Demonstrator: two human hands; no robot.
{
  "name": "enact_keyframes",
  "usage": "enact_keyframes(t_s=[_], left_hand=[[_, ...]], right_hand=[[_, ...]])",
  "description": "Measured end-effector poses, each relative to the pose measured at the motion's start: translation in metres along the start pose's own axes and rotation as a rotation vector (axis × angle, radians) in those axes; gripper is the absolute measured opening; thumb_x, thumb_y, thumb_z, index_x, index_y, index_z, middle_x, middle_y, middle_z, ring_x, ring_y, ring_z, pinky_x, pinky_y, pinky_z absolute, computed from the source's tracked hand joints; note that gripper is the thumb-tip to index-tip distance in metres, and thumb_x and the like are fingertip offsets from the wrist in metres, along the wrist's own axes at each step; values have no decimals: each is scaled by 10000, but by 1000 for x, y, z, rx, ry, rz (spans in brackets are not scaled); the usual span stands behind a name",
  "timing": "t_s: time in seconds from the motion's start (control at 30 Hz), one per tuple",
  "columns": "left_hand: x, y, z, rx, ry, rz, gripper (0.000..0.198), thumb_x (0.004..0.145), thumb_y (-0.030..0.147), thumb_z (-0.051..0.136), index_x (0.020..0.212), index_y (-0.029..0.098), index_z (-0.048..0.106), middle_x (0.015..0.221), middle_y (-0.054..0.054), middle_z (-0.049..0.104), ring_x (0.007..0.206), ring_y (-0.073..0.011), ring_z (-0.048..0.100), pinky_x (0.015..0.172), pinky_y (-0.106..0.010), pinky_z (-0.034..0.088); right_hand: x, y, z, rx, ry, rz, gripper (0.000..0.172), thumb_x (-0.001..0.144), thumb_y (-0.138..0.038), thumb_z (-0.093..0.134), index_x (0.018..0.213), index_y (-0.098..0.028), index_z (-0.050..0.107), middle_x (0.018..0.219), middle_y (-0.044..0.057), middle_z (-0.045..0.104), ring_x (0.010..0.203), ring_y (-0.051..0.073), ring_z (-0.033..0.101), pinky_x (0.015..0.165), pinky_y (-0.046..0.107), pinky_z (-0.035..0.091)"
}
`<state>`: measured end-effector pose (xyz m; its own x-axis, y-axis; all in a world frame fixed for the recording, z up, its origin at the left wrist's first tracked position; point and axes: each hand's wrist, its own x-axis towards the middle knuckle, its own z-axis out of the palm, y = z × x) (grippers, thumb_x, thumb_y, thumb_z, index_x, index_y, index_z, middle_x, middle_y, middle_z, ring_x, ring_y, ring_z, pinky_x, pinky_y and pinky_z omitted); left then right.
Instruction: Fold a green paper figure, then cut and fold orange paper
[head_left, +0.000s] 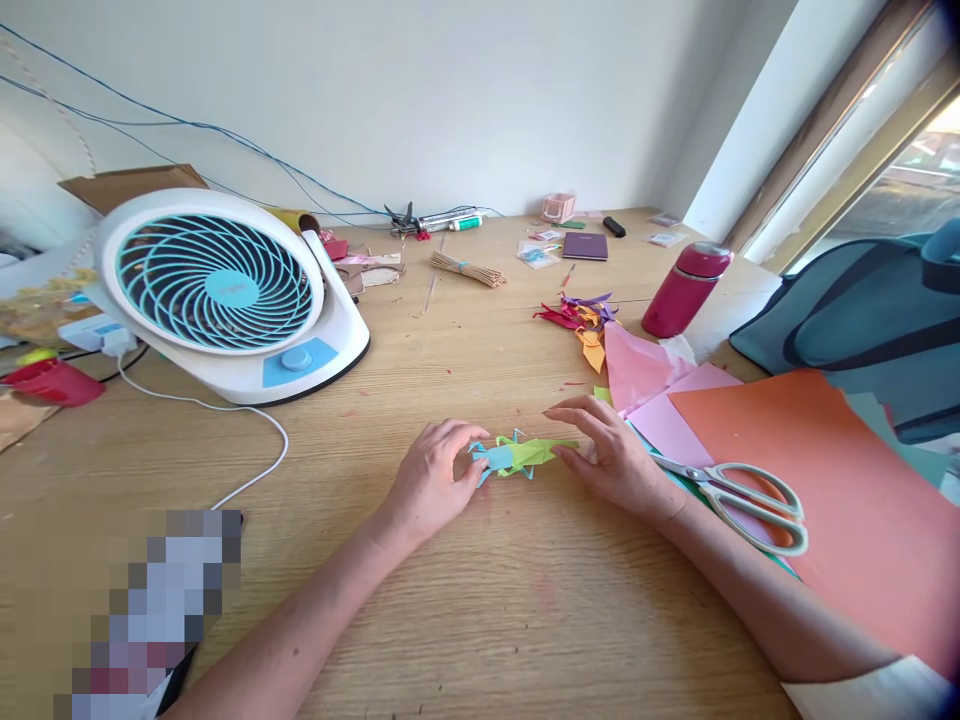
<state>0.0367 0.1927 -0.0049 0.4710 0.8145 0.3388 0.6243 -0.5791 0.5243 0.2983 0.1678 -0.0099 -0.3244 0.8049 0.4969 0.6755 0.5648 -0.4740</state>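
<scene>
A small folded paper figure [519,454], blue at its left end and green at its right, lies on the wooden table [480,620]. My left hand [431,478] pinches the blue end with curled fingers. On the figure's other side, my right hand [606,450] touches the green end, thumb and fingers closed round its tip.
A white and teal desk fan [225,295] stands at the left with its white cord [247,440]. Scissors [739,495] lie on orange paper [840,500] and pink sheets [652,385]. Other folded paper pieces [581,320], a red bottle [684,290] and a stick bundle [469,268] sit farther back.
</scene>
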Motion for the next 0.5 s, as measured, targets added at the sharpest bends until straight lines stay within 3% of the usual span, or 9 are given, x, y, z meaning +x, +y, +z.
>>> enact_keyframes(t_s=[0.17,0.3,0.5], left_hand=[[1,-8,3,-53,77,-67,88,902,181,578,962,214,632,961,-29,690,947,-199,626,871,-371,493],[0,-11,4,-126,88,-99,87,928,225,556,928,208,641,935,-24,700,906,-179,646,840,-335,498],[2,-16,3,-153,67,-156,148,942,212,525,921,194,671,922,-24,719,839,-158,653,780,-287,496]], right_hand=[[0,-10,-4,-41,-88,3,343,893,-245,615,1234,-227,584,1142,114,628,1042,277,588,888,457,488],[2,-14,1,-33,-144,-25,338,879,-254,641,1214,-235,599,1132,107,649,1030,273,588,896,456,483],[-4,-9,0,-66,44,93,265,942,-237,542,1204,-219,576,1104,110,608,1025,262,592,866,419,494]])
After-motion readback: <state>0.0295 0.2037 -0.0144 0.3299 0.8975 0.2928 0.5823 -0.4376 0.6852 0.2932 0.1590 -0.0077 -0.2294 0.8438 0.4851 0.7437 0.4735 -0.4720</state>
